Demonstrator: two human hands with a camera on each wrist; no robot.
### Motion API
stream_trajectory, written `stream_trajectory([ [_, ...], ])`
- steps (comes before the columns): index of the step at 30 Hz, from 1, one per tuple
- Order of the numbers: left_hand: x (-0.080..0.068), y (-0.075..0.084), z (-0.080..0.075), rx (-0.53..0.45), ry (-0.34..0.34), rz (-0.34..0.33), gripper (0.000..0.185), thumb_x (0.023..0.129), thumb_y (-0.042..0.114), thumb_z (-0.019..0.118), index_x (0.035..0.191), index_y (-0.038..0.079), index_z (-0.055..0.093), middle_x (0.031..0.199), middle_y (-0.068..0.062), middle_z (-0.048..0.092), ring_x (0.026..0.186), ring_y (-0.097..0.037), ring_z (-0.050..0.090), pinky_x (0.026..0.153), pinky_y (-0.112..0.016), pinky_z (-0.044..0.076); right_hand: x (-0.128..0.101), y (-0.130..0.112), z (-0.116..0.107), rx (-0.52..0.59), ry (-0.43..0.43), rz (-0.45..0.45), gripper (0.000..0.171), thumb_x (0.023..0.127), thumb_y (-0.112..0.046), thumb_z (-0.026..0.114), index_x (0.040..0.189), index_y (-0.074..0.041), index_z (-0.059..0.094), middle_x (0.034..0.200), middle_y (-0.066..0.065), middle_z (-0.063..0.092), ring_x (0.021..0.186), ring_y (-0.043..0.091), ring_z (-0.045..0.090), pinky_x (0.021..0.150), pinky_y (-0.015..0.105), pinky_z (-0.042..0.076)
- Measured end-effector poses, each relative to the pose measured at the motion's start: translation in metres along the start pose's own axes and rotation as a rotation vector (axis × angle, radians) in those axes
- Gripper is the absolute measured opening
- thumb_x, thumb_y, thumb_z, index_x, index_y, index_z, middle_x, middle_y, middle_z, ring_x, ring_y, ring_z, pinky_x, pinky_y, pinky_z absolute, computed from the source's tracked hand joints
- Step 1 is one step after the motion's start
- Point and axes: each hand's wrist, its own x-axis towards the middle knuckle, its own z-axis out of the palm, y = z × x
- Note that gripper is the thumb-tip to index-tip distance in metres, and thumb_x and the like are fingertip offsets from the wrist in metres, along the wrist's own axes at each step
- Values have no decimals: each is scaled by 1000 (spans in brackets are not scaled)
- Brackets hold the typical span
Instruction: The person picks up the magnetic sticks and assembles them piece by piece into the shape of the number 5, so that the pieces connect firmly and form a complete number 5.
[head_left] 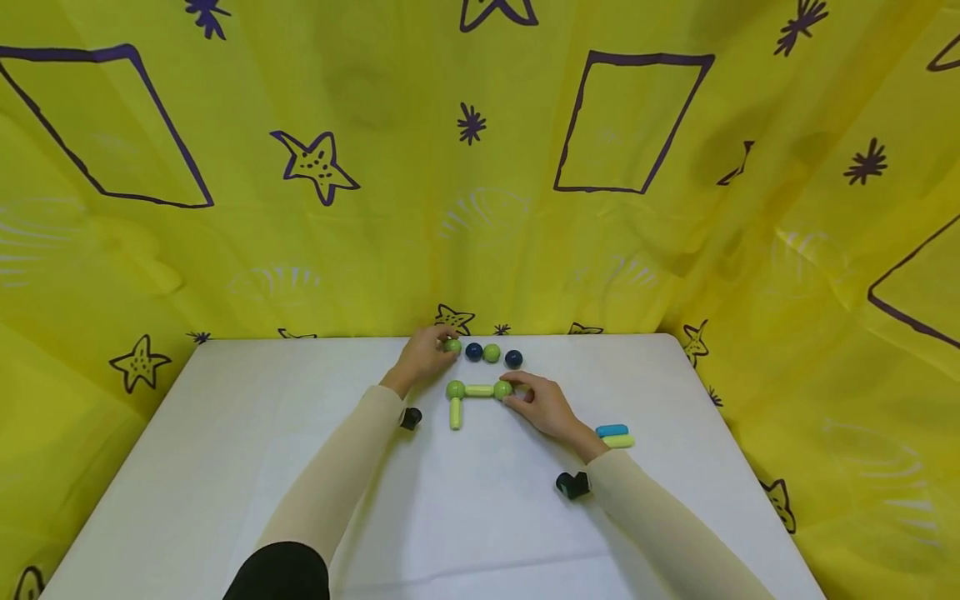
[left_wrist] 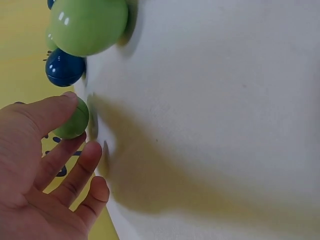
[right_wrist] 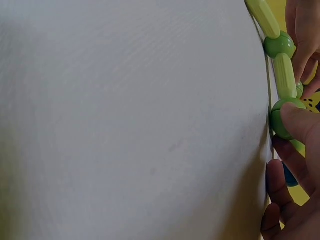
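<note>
From here I see my left hand (head_left: 423,358) at the far edge of the white table (head_left: 225,467), thumb and fingers curled around the leftmost green ball (head_left: 452,345) in a row of four; the left wrist view shows the thumb (left_wrist: 47,112) over that ball (left_wrist: 74,121) and a finger under it, so I count it as pinched. Beside it sit a dark blue ball (head_left: 473,351), another green ball (head_left: 491,352) and a second dark blue ball (head_left: 513,359), near each other. My right hand (head_left: 543,406) rests its fingertips on the right end ball (head_left: 502,388) of a small built piece: a pale green rod (head_left: 479,390) joins that ball to a corner ball (head_left: 455,389), from which a second rod (head_left: 454,412) runs toward me. The right wrist view shows the thumb (right_wrist: 300,122) pressed on that end ball (right_wrist: 282,117) with other fingers curled below, so that hand clamps it. I judge these balls light, hard and glossy, apt to roll and slip, so a pinch across the widest part suits them best. The joints look loosely held; I would steady the piece at a ball, not a rod. A blue rod (head_left: 612,431) and a yellow-green rod (head_left: 618,442) lie just beside each other near the right wrist.
</note>
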Motion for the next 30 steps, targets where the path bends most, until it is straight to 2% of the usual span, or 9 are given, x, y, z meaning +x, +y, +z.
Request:
stream_trajectory([
  [5, -6, 0, -8, -25, 31, 49, 30, 91, 9, 76, 120, 6, 69, 119, -16, 70, 106, -33, 64, 94, -49, 51, 2, -5, 1, -10, 16, 14, 36, 94, -18, 77, 129, -16, 70, 114, 3, 72, 69, 13, 52, 64, 27, 42],
  [9, -14, 1, -15, -48, 47, 63, 29, 91, 10, 76, 119, 6, 69, 116, -16, 71, 95, -30, 66, 86, -44, 54, 5, -7, 2, -10, 23, 28, 37, 94, -16, 76, 131, -15, 69, 120, 5, 72, 68, 14, 51, 63, 28, 44],
  [16, -36, -2, -18, -129, 114, 108, 29, 87, 8, 80, 115, 3, 71, 107, -17, 74, 77, -22, 64, 74, -35, 54, 10, -10, 2, -39, 46, 57, 38, 95, -16, 75, 133, -14, 68, 125, 9, 71, 61, 13, 51, 60, 30, 44],
  [23, -61, -4, -17, -154, 109, 103, 28, 85, 9, 83, 111, 7, 71, 105, -12, 75, 73, -16, 61, 69, -29, 50, 13, -11, 2, -59, 54, 61, 39, 96, -17, 73, 135, -13, 67, 127, 11, 70, 52, 11, 47, 56, 29, 40],
  [30, -85, -1, -17, -185, 94, 104, 26, 83, 7, 85, 106, 7, 72, 100, -11, 76, 67, -13, 59, 63, -25, 47, 14, -13, 4, -54, 59, 74, 39, 96, -17, 74, 134, -14, 68, 126, 11, 70, 52, 11, 47, 54, 29, 38],
])
